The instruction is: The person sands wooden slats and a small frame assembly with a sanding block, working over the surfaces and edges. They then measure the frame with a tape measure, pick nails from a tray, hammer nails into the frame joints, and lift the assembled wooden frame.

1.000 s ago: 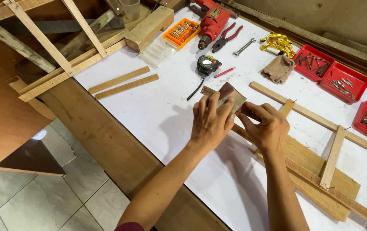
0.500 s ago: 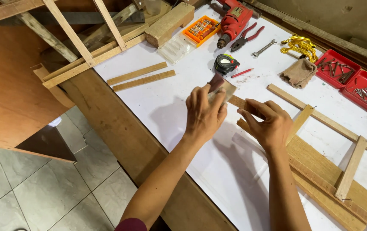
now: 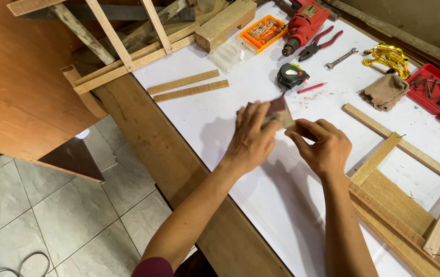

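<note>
— While the white-topped workbench [image 3: 215, 120] fills my view, tell me what the hands are on.

— I see my left hand [image 3: 253, 138] with fingers closed over a small folded piece of brown sandpaper [image 3: 280, 109], pressing it on the end of a thin pale wooden strip [image 3: 287, 122]. My right hand [image 3: 322, 146] pinches that same strip just beside it, thumb and fingers clamped on the wood. Both sit above the middle of the bench, near its front edge.

— And the containers?

— At the far side I see an orange rectangular plastic case of drill bits [image 3: 263, 31], with a clear ribbed plastic lid [image 3: 232, 54] just in front of it. Touching its right side lies a red power drill [image 3: 302, 25] carrying a small pale label on its body. At the right edge sit shallow red plastic trays of nails [image 3: 430, 87].

— Anything nearer the hands?

— A black tape measure with a green mark [image 3: 291, 76] just beyond the sandpaper, a red pencil [image 3: 312, 87] beside it, red-handled pliers [image 3: 320, 45], a steel spanner [image 3: 341, 58], a brown cloth [image 3: 384, 92], and two loose flat wooden slats [image 3: 186, 86] to the left.
</note>
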